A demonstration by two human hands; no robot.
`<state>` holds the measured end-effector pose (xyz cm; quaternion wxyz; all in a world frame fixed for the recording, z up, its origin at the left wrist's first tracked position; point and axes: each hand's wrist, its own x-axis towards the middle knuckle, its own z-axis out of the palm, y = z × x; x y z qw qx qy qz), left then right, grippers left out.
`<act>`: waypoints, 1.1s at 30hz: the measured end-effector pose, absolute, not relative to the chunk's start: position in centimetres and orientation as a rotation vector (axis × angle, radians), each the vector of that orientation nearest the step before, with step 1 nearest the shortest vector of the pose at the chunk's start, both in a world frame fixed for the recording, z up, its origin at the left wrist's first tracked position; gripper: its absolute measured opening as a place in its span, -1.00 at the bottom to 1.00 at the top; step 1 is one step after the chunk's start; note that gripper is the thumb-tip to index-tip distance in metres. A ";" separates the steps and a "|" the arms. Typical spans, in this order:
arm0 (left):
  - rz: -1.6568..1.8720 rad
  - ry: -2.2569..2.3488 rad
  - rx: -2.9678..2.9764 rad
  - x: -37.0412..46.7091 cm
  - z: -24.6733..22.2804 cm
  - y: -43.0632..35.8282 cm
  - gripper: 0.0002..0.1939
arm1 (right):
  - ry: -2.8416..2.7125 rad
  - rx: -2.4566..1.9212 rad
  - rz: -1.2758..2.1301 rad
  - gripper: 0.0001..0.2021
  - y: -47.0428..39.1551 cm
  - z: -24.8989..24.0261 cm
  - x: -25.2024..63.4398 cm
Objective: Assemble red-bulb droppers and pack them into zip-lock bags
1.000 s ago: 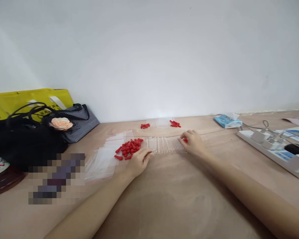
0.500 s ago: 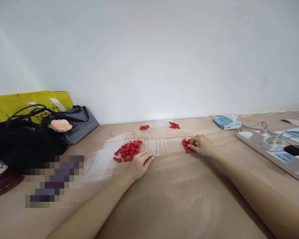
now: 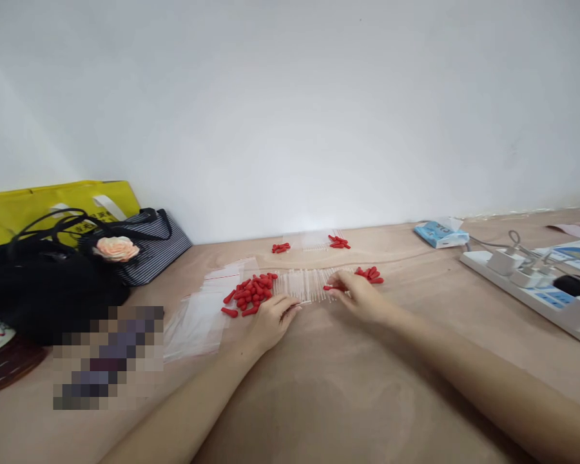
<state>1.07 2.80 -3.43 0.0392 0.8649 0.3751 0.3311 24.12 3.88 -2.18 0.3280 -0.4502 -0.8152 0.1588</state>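
My left hand (image 3: 273, 316) is closed in a pinch on a thin clear tube (image 3: 305, 303), in front of a row of similar clear tubes (image 3: 294, 283). Between the fingertips of my right hand (image 3: 355, 295) is a red rubber bulb (image 3: 327, 288), just right of the left hand's tube and apart from it. A large heap of red bulbs (image 3: 251, 293) lies behind and left of my left hand. The smaller pile of red bulbs (image 3: 371, 275) sits beyond my right hand, at the row's right end. My right hand hides part of the row.
Clear zip bags (image 3: 200, 316) lie left of the large heap. Near the wall are another clear bag (image 3: 304, 241) and two small groups of red bulbs. A tissue pack (image 3: 439, 234) and a power strip (image 3: 536, 293) are at right, a striped bag (image 3: 149, 248) at left.
My right hand has moved left from the right-hand pile, carrying one red bulb towards my left hand. My left hand stays in place with its tube.
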 end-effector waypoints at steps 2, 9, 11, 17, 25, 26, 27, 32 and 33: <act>1.007 1.147 2.650 1.0 -3.5 2.9 -0.80 | -2.204 -1.109 0.316 -0.77 3.4 -2.9 23.0; 1.011 1.100 2.623 1.3 -3.5 3.0 -0.83 | -2.243 -0.964 0.353 -0.76 3.1 -4.5 22.9; 1.026 1.077 2.627 1.3 -3.6 3.0 -0.83 | -2.235 -0.933 0.356 -0.77 3.0 -4.5 22.8; 1.022 1.053 2.650 1.3 -3.8 3.0 -0.84 | -2.234 -0.921 0.387 -0.78 2.9 -4.8 22.3; 1.097 0.943 2.700 1.2 -4.0 3.1 -0.84 | -2.266 -0.833 0.191 -0.82 3.1 -5.4 22.5; 1.117 0.916 2.703 1.2 -4.1 3.1 -0.84 | -2.274 -0.836 0.136 -0.82 3.1 -5.4 22.5; 1.136 0.892 2.706 1.2 -4.2 3.1 -0.84 | -2.279 -0.833 0.087 -0.83 3.0 -5.4 22.5; 1.170 0.825 2.737 1.2 -4.6 3.3 -0.83 | -2.268 -0.784 -0.029 -0.82 2.8 -5.1 22.4; 1.171 0.820 2.744 1.2 -4.6 3.3 -0.83 | -2.264 -0.774 -0.042 -0.82 2.8 -5.1 22.4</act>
